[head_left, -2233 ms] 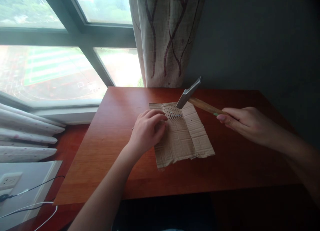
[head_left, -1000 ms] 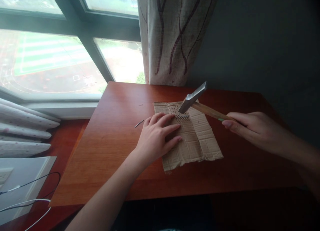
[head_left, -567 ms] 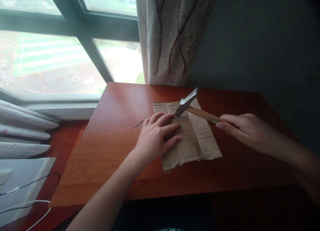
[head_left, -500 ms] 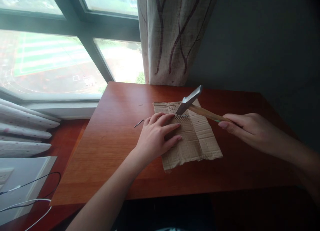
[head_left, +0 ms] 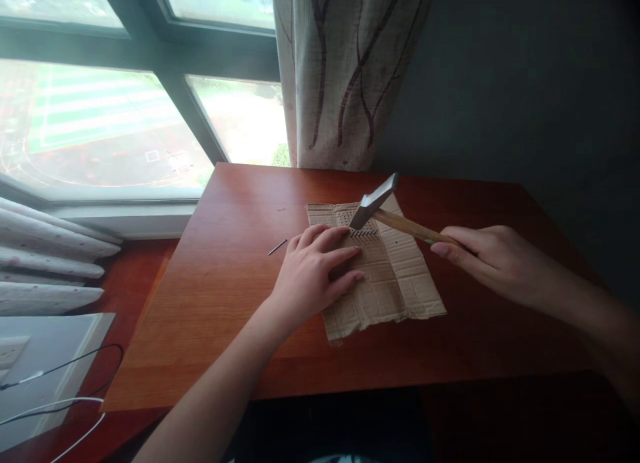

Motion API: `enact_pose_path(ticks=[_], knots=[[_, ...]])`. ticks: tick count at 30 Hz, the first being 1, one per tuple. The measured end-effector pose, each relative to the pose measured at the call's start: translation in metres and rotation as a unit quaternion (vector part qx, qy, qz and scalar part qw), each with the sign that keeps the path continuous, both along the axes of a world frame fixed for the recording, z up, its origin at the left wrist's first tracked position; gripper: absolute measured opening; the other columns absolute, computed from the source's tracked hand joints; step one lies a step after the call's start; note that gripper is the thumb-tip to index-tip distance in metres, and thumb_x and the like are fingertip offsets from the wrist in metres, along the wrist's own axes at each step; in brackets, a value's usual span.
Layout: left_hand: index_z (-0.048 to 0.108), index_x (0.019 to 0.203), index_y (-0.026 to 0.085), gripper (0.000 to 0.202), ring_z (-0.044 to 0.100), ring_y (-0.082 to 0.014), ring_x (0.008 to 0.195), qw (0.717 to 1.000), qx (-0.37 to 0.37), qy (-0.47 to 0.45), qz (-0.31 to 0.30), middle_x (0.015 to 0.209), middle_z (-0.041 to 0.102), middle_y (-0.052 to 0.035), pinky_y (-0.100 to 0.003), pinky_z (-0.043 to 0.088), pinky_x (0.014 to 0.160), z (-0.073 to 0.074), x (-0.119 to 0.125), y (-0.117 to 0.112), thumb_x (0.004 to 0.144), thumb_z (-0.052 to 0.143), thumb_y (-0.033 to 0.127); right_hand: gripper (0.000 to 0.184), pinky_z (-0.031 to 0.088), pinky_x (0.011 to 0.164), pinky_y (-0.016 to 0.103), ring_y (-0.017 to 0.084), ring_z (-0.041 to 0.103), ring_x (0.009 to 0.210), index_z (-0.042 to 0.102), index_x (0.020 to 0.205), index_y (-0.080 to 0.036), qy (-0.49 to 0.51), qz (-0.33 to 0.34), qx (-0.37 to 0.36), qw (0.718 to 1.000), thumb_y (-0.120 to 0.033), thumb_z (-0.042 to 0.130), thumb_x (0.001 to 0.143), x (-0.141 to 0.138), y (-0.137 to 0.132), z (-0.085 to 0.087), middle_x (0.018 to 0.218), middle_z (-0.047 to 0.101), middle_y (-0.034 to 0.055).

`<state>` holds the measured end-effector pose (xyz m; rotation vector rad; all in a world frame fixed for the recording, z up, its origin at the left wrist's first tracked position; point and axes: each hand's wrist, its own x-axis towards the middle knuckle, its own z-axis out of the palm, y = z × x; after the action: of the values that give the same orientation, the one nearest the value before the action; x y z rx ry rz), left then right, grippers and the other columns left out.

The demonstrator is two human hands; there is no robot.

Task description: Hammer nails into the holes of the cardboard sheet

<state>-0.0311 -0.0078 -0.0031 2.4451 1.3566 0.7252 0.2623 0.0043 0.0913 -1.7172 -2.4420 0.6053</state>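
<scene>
My right hand [head_left: 487,253] grips the wooden handle of a hammer [head_left: 373,201], whose metal head slants down over a perforated patch. The lower end of the head is beside the fingertips of my left hand [head_left: 317,266]. That hand lies with fingers spread on the left part of a creased cardboard sheet [head_left: 390,283] and holds nothing. Just right of its fingertips runs a row of several slanted nails [head_left: 364,233]. Behind the row is a block of small holes [head_left: 345,218], partly covered by the hammer head.
A single loose nail [head_left: 277,247] lies on the brown wooden table [head_left: 210,303], left of the cardboard. A patterned curtain [head_left: 345,76] and a window [head_left: 100,116] stand behind. Cables [head_left: 60,403] run by a wall socket at lower left.
The hammer and my right hand have shifted slightly to the left, with the head's upper end a little lower. My left hand stays where it was.
</scene>
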Motion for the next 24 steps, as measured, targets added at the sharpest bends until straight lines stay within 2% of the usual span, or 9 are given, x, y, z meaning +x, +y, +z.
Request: enact_pose_path(ticks=[15,24], knots=[[0.075,0.123,0.034,0.037,0.049,-0.0345,0.135,1.0,0.007,-0.004,0.004,0.147,0.061,-0.0036,-0.056,0.046,0.105,-0.0016,-0.0003,0.0002,0.094,0.065,0.054,0.054,0.031,0.051,0.03,0.013,0.047,0.049,0.048,0.068,-0.023,0.013,0.009,0.004,1.0,-0.066,0.041,0.101,-0.0018,-0.0015,-0.0064,0.055,0.049,-0.0027],[0.075,0.124,0.034,0.037,0.048,-0.0345,0.136,1.0,0.003,-0.004,-0.001,0.149,0.06,-0.0016,-0.057,0.045,0.106,-0.0008,-0.001,-0.0001,0.095,0.063,0.054,0.052,0.028,0.049,0.03,0.012,0.043,0.046,0.049,0.069,-0.024,0.043,-0.017,0.045,0.998,-0.065,0.043,0.1,0.0046,-0.0034,-0.0058,0.052,0.045,-0.0035]])
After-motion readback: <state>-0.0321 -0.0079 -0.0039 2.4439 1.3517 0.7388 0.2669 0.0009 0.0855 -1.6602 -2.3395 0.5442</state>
